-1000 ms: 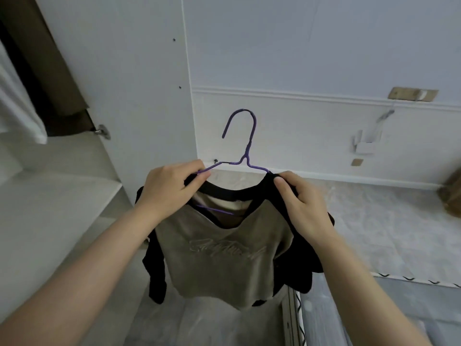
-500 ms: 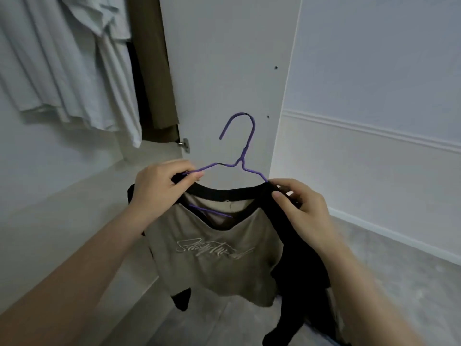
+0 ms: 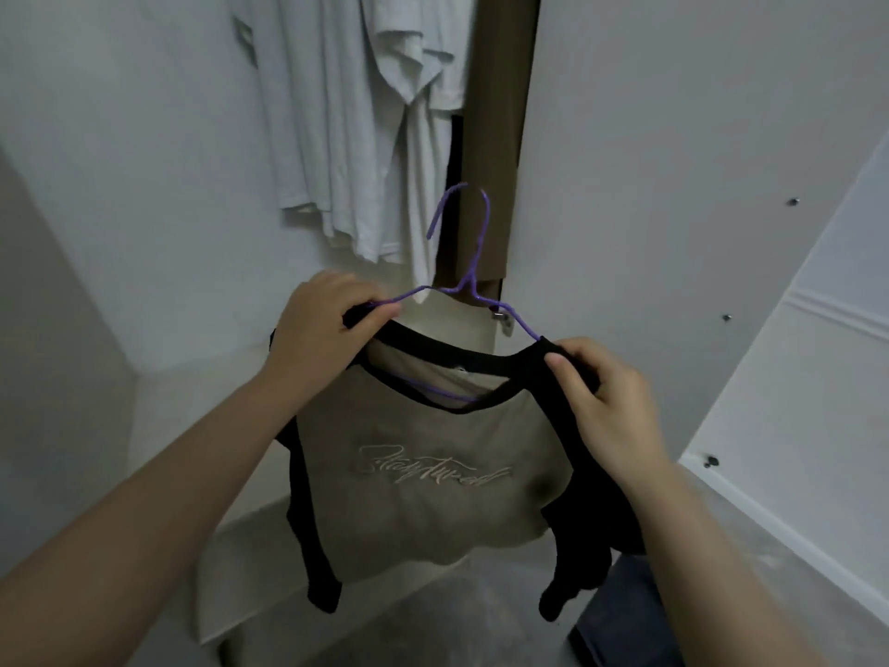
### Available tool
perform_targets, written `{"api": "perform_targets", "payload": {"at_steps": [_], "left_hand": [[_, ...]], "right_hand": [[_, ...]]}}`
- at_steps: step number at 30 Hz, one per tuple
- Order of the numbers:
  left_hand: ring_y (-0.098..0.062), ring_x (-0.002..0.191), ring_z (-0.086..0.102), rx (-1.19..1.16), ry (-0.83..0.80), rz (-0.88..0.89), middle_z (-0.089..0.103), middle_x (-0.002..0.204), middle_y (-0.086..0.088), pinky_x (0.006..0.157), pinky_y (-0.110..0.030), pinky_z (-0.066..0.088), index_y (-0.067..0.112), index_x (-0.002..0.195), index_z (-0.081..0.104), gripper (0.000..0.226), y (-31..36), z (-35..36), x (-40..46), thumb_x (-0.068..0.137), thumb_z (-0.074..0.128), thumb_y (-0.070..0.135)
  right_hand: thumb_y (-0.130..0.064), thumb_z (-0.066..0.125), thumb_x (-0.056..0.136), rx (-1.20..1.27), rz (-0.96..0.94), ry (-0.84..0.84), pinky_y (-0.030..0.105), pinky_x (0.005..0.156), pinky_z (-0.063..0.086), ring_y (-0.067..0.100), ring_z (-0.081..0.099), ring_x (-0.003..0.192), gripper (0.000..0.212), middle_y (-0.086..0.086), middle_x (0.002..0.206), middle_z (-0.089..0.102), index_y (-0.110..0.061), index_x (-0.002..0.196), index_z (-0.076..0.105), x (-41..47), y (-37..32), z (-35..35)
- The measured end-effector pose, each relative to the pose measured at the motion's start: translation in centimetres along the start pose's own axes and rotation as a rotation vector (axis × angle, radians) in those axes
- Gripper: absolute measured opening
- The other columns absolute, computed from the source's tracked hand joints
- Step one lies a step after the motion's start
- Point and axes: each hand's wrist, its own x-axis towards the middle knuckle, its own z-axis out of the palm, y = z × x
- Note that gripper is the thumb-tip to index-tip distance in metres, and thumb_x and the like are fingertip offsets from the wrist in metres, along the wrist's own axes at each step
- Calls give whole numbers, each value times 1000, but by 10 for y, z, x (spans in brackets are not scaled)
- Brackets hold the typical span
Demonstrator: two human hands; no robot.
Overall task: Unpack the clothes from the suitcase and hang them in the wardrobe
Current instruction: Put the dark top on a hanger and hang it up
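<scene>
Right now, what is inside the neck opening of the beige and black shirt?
Inside the shirt collar, a stretch of the purple hanger bar and the beige inner back show. The hanger's ends are covered by the shoulders.

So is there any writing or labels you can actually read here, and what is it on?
Cursive embroidery across the chest of the beige and black top: it looks like "Stay tuned", but the script is loose and I cannot be sure of every letter.
Small tag inside the top's neckline: too small to read.
Nothing readable on the purple hanger or the pale hanging clothes.
</scene>
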Motion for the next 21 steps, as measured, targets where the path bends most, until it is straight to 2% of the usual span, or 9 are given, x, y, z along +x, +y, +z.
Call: {"api": "perform_targets", "payload": {"at_steps": [2,4,6,9,11,14,18,19,21], "left_hand": [[-7,78,47,11,41,-48,57,76,19,74,-22,37,26,91,71,18,-17,-4,-1,96,58,38],[-11,84,52,33,90,-83,64,88,15,78,-28,40,27,99,69,17,-38,-6,2,97,55,37],[-15,87,56,52,137,-104,67,94,10,81,-35,43,25,103,67,24,-60,-9,9,97,49,40],[-18,95,59,57,236,-90,68,102,6,89,-42,45,22,110,67,23,-86,-15,25,98,51,34],[-20,115,56,67,304,-86,64,119,4,103,-37,38,20,123,62,28,-105,-14,37,97,56,27],[-24,143,33,56,345,-127,47,144,-2,117,-37,24,15,141,46,48,-137,-12,58,95,54,26],[-23,150,16,-45,329,-184,19,162,-6,122,-42,18,17,152,28,67,-171,-22,88,92,57,18],[-21,150,16,-71,334,-174,16,163,-6,122,-39,18,17,153,27,69,-178,-26,93,92,57,18],[-13,150,15,-112,349,-130,12,164,-4,120,-22,15,19,155,25,69,-192,-38,111,93,55,24]], "right_hand": [[-55,46,91,45,0,-41,46,82,53,9,66,91,30,-16,93,70,-34,101,64,15,-7,13],[-49,52,93,142,8,-75,46,82,54,10,67,88,24,-12,90,71,-30,98,67,32,-13,26],[-30,59,97,268,36,-83,33,78,54,6,68,83,13,-11,85,73,-26,92,71,50,-19,38],[-15,61,95,428,114,-103,16,66,51,4,66,71,14,-8,75,74,-18,88,73,74,-40,52],[-15,63,94,509,183,-134,21,70,52,11,66,73,13,3,78,74,-16,87,74,92,-56,64],[-18,66,92,567,233,-162,36,82,51,23,65,81,11,24,92,72,-12,96,75,123,-87,89],[-17,65,93,571,194,-195,41,94,52,24,68,89,19,24,105,71,-8,109,71,162,-130,119],[-16,64,94,581,195,-202,40,95,53,26,69,92,20,23,105,72,-8,110,71,169,-138,123],[-12,60,96,633,197,-219,35,87,57,26,71,91,19,18,100,74,-8,110,72,187,-156,131]]}}
